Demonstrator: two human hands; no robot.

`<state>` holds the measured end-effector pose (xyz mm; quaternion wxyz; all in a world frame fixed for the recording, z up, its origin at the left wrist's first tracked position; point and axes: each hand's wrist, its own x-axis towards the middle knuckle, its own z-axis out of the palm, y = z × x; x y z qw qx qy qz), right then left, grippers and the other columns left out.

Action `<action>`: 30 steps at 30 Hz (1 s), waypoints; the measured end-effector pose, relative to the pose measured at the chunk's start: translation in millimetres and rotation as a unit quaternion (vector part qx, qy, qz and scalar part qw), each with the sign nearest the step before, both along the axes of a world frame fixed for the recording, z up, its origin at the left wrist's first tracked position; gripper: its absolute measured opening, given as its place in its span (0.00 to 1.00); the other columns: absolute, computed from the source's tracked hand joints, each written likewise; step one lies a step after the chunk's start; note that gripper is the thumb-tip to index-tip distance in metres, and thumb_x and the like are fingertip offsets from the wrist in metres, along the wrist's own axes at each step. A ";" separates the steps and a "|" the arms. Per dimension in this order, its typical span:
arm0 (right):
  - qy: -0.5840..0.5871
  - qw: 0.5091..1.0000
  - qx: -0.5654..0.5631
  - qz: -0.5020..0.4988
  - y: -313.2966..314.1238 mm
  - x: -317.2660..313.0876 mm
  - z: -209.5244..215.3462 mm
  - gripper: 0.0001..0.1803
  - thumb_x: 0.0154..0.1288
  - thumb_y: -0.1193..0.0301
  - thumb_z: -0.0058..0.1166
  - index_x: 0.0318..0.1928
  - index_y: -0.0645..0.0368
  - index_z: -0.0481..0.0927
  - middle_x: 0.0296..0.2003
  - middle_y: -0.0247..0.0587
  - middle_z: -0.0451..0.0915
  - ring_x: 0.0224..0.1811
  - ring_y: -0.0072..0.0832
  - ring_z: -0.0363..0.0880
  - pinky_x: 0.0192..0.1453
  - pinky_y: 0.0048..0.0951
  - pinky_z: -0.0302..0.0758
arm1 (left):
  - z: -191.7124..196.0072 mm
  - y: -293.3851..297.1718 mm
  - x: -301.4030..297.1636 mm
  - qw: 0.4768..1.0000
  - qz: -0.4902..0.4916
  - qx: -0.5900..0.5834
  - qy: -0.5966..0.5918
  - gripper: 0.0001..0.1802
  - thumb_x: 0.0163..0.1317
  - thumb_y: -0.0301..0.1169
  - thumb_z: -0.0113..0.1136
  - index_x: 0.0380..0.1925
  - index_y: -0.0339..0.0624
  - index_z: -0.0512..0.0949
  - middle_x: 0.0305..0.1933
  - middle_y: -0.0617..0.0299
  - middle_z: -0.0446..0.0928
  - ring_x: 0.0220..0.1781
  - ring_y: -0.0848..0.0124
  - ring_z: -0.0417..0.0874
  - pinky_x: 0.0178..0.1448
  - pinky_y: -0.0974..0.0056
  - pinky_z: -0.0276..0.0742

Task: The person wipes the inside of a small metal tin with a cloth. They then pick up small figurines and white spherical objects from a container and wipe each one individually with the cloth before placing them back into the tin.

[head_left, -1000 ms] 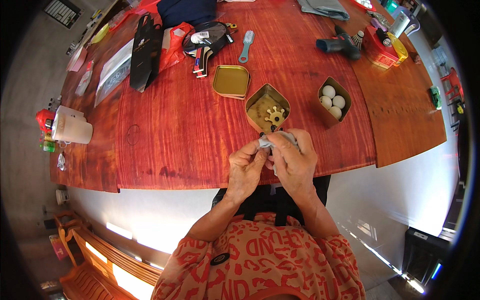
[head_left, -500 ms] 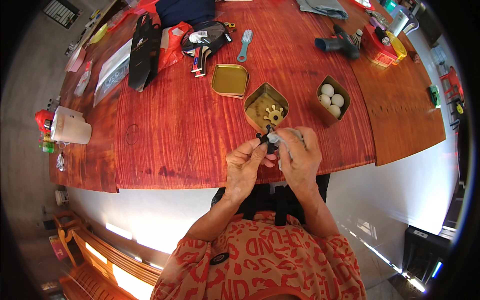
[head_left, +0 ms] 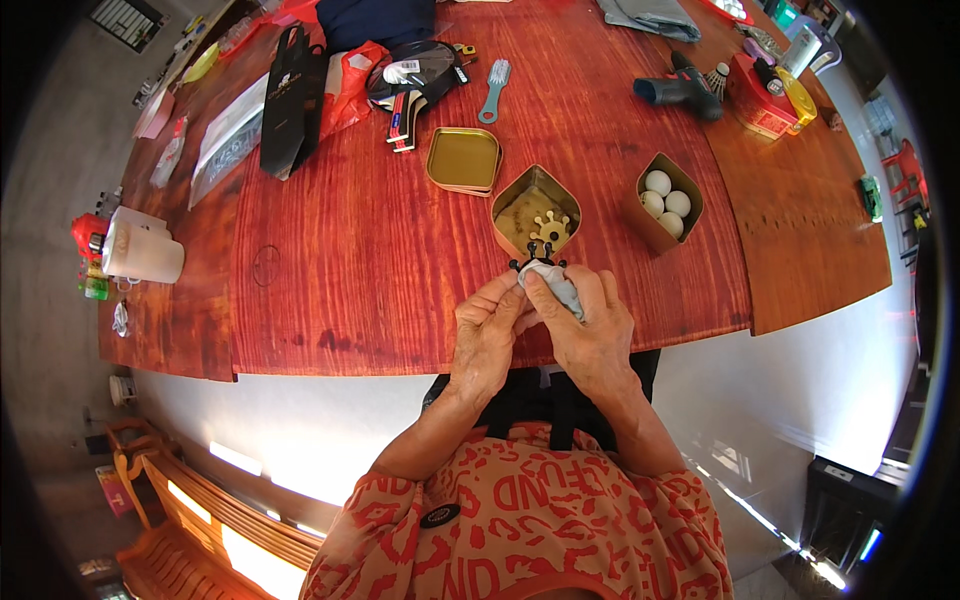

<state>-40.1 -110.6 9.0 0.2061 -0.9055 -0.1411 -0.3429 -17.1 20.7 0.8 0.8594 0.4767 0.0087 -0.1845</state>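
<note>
My left hand (head_left: 484, 335) closes its fingers on the left side of a small black piece with several knob-tipped prongs (head_left: 547, 254). A pale grey cloth (head_left: 562, 288) is bunched in my right hand (head_left: 597, 330), its thumb pressing it over the piece's face. Much of the piece is hidden under cloth and fingers. Just beyond, a box with a golden inside (head_left: 507, 233) stands open. Inside it lies a cream piece of similar pronged shape, with a dark centre (head_left: 550, 231).
To the right, a box (head_left: 653, 232) holds several white balls or eggs. Stacked square lids (head_left: 464, 160), a teal brush (head_left: 494, 92), paddles (head_left: 406, 122) and a black bag (head_left: 292, 105) lie farther back. A hair dryer or drill-like tool (head_left: 682, 90) sits far right, a white jug (head_left: 145, 250) left.
My right hand has turned and come down over the black piece, so the cloth now lies across its face. The prongs now point away from me. My left hand keeps its hold.
</note>
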 end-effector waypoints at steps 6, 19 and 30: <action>0.065 0.997 -0.016 0.041 -8.7 -12.4 4.6 0.20 0.47 0.76 0.58 0.46 0.55 0.81 0.35 0.38 0.72 0.33 0.31 0.71 0.26 0.27 0.72 | -7.0 1.8 -1.1 0.999 0.001 -0.001 0.036 0.14 0.70 0.27 0.45 0.51 0.31 0.74 0.49 0.53 0.79 0.48 0.67 0.81 0.54 0.62 0.80; 0.090 0.988 0.122 0.023 -5.6 -13.5 6.1 0.14 0.50 0.78 0.58 0.40 0.54 0.83 0.32 0.37 0.72 0.31 0.32 0.73 0.29 0.30 0.73 | -11.3 9.6 1.6 0.999 0.031 -0.022 0.000 0.10 0.65 0.23 0.53 0.45 0.36 0.76 0.45 0.53 0.80 0.46 0.63 0.84 0.46 0.62 0.85; 0.238 0.932 0.273 0.006 -11.7 -9.1 -28.5 0.11 0.54 0.73 0.58 0.40 0.51 0.83 0.29 0.38 0.72 0.30 0.34 0.77 0.32 0.33 0.74 | -19.4 8.2 45.0 0.901 0.202 0.237 -0.301 0.09 0.56 0.17 0.62 0.36 0.38 0.75 0.39 0.57 0.80 0.39 0.69 0.83 0.39 0.70 0.78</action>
